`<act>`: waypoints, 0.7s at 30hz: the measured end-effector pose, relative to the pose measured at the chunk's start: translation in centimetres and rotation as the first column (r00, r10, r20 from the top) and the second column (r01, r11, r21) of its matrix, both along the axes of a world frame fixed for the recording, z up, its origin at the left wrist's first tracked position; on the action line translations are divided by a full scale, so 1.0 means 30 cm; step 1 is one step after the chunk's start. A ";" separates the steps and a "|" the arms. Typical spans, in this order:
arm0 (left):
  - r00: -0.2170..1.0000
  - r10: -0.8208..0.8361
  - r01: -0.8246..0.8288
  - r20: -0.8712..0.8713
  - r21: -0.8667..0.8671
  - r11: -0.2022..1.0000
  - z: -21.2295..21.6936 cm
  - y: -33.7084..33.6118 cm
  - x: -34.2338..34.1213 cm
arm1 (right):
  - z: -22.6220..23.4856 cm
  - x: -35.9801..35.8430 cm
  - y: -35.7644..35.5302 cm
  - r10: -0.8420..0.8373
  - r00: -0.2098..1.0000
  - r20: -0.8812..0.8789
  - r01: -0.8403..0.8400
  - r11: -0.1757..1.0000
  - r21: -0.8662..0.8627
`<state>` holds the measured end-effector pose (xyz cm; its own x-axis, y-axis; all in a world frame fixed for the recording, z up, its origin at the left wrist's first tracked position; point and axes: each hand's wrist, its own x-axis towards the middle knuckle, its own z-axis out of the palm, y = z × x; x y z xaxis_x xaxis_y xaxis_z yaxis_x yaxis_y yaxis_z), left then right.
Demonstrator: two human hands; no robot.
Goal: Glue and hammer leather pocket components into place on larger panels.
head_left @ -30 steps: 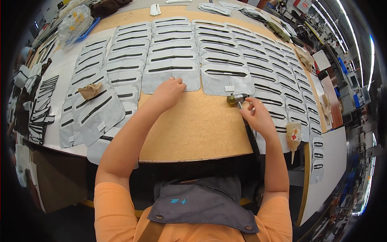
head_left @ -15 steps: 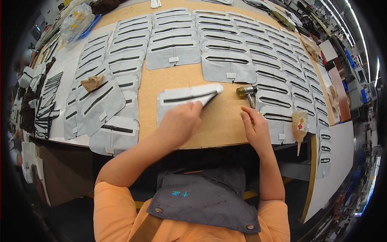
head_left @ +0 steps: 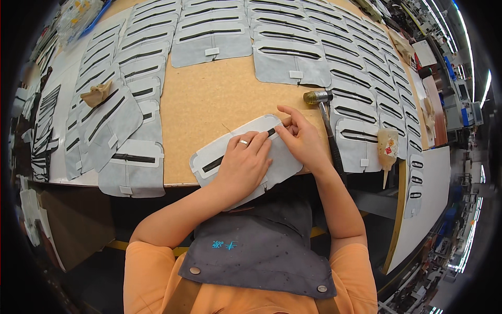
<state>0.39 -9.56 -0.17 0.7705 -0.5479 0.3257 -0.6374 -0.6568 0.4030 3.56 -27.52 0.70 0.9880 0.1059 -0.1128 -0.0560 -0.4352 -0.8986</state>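
Observation:
A light grey panel [head_left: 285,154], of leather or fabric, lies tilted at the table's front edge, its lower part hanging over toward my apron. A white band crosses it with a dark zipper-like strip [head_left: 212,165] along the middle. My left hand [head_left: 243,163], wearing a ring, lies flat on the panel, covering the strip's middle. At the panel's right end my right hand [head_left: 302,140] has its thumb on the strip's end and its fingers bent around the edge. Just right of that hand lies a hammer [head_left: 319,97] with a dark handle.
Rows of similar grey panels [head_left: 293,60] cover the table's back and both sides. A squeeze bottle [head_left: 388,149] with a pointed nozzle lies at the right. A crumpled tan piece [head_left: 97,94] rests on panels at the left. The wooden board [head_left: 198,99] shows between the rows.
The grey panel has come toward me and turned, its right end now higher. My left hand has flattened onto it. The right hand has moved from beside the hammer to the panel's right end.

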 end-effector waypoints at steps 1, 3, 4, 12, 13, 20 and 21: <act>1.000 -0.001 0.001 -0.006 -0.006 1.000 -0.006 0.006 0.005 | -0.006 0.003 -0.002 0.008 1.000 -0.008 -0.008 1.000 0.003; 0.996 -0.080 0.079 0.033 0.043 0.996 -0.018 0.030 0.018 | -0.021 0.003 -0.011 0.043 0.996 -0.084 -0.034 0.994 0.104; 0.997 -0.078 0.077 0.027 0.041 0.996 -0.018 0.038 0.024 | -0.027 0.002 -0.015 0.082 0.986 -0.149 -0.049 0.976 0.211; 0.994 -0.104 0.103 -0.015 -0.060 0.993 -0.018 0.046 0.023 | 0.018 -0.036 -0.005 0.077 0.947 -0.311 0.039 0.935 0.352; 0.994 -0.108 0.107 -0.018 -0.058 0.993 -0.023 0.046 0.021 | 0.029 -0.031 -0.004 0.096 0.897 -0.432 0.114 0.893 0.436; 0.987 -0.058 0.051 -0.151 -0.052 0.997 -0.007 0.033 0.010 | 0.017 -0.101 0.004 -0.079 0.992 0.094 0.073 0.995 0.069; 0.986 -0.040 0.034 -0.160 -0.039 0.999 -0.006 0.032 0.008 | 0.035 -0.122 -0.004 -0.049 0.985 0.168 0.067 0.992 -0.104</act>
